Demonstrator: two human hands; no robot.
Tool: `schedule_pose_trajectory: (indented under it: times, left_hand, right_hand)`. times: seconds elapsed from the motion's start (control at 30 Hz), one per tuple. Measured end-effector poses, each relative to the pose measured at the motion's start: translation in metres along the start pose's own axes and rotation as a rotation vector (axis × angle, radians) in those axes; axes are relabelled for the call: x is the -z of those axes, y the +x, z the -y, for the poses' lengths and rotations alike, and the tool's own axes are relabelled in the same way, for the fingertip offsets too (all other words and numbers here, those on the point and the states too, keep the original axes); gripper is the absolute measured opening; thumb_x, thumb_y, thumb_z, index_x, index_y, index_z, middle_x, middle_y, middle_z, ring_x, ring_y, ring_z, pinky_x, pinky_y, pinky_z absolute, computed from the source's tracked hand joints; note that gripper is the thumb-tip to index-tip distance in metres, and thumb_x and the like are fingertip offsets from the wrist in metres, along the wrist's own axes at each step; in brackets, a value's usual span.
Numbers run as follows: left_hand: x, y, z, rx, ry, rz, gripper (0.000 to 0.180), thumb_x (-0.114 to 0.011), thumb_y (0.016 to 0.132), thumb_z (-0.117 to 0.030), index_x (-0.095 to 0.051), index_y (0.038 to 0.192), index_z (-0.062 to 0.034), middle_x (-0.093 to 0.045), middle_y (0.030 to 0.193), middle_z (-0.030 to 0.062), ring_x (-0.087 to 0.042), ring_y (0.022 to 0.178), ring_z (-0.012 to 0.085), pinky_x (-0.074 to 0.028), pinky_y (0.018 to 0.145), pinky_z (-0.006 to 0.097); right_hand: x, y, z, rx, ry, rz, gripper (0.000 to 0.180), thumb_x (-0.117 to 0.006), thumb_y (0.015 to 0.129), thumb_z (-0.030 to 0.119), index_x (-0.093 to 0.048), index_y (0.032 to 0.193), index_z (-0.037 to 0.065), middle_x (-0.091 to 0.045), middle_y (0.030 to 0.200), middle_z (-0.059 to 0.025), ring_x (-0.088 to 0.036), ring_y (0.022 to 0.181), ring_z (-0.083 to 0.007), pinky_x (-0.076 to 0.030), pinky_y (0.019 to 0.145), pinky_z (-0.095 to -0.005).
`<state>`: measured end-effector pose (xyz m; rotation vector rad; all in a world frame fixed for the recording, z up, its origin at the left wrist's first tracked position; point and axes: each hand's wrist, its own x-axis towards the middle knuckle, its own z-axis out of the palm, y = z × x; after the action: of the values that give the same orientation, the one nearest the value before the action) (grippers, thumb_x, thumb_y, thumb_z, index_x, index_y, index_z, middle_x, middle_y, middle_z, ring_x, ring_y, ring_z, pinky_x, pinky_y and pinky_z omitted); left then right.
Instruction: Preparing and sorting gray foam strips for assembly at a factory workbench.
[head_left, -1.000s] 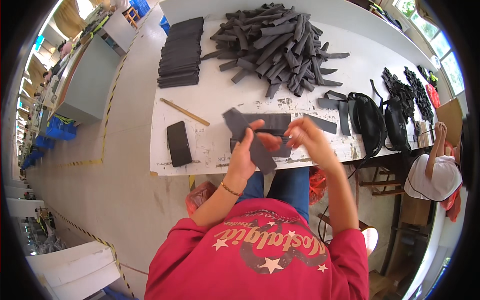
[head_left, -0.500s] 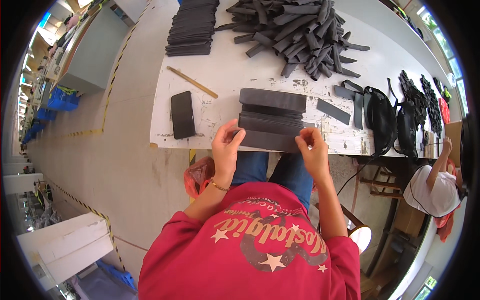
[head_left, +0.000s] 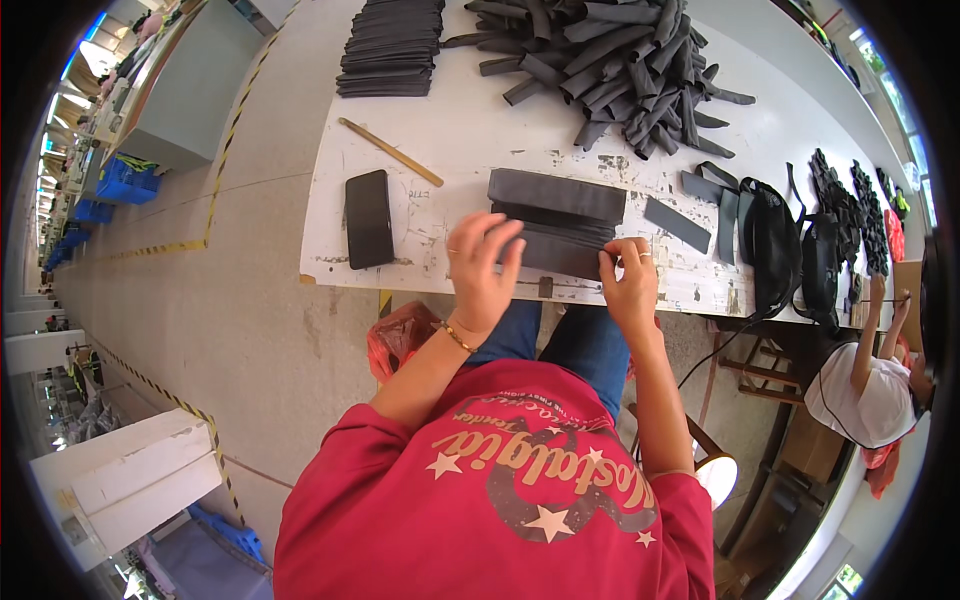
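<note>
A stack of black fabric strips (head_left: 560, 196) lies at the table's front edge, its upper part a wide flat band above several layered edges. The nearest black fabric strip (head_left: 555, 253) runs along the front of the stack. My right hand (head_left: 630, 276) pinches that strip's right end between thumb and fingers. Over the left end of the stack my left hand (head_left: 482, 275) is raised, fingers apart, with nothing visible in it; its fingertips are slightly blurred.
A phone (head_left: 369, 220) and a wooden stick (head_left: 390, 152) lie to the left. Farther back are a neat strip stack (head_left: 390, 50) and a heap of rolled black pieces (head_left: 630, 65). On the right are a loose strip (head_left: 678, 225), a black bag (head_left: 768, 240) and another person (head_left: 868, 385).
My left hand has let go of the strip's left end and moved up and right over the stack. The right hand still pinches the right end. The strip now lies closer against the stack.
</note>
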<state>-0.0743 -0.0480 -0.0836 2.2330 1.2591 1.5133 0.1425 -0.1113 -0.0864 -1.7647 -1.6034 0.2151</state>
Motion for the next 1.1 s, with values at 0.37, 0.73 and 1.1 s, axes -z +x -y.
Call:
schedule_pose_trajectory:
  times: [0.37, 0.73, 1.1]
  left_hand:
    - [-0.075, 0.036, 0.016, -0.19, 0.309, 0.433, 0.042, -0.054, 0.096, -0.028, -0.055, 0.132, -0.005, -0.051, 0.14, 0.0082, -0.037, 0.138, 0.0314, -0.022, 0.114, 0.057]
    - [-0.101, 0.043, 0.021, -0.128, 0.304, 0.465, 0.043, -0.053, 0.096, -0.028, -0.053, 0.132, -0.0049, -0.053, 0.137, 0.0071, -0.044, 0.131, 0.0277, -0.024, 0.113, 0.052]
    - [-0.081, 0.055, 0.01, -0.14, 0.313, 0.502, 0.043, -0.055, 0.097, -0.026, -0.051, 0.136, -0.007, -0.05, 0.141, 0.0093, -0.038, 0.136, 0.0343, -0.024, 0.113, 0.056]
  right_hand:
    - [-0.036, 0.025, 0.022, 0.121, -0.364, 0.063, 0.063, -0.043, 0.097, 0.05, -0.039, 0.148, 0.013, -0.028, 0.157, -0.0104, -0.02, 0.147, -0.0307, -0.008, 0.118, -0.0528]
    - [-0.052, 0.048, -0.014, 0.098, -0.207, 0.102, 0.059, -0.047, 0.095, 0.051, -0.045, 0.145, 0.018, -0.03, 0.156, -0.0114, -0.021, 0.145, -0.0342, -0.014, 0.114, -0.0552]
    - [0.021, 0.13, -0.127, -0.282, -0.059, -0.307, 0.021, -0.062, 0.086, 0.009, -0.062, 0.106, 0.0, -0.063, 0.102, -0.0203, -0.059, 0.096, -0.037, -0.048, 0.082, -0.0423]
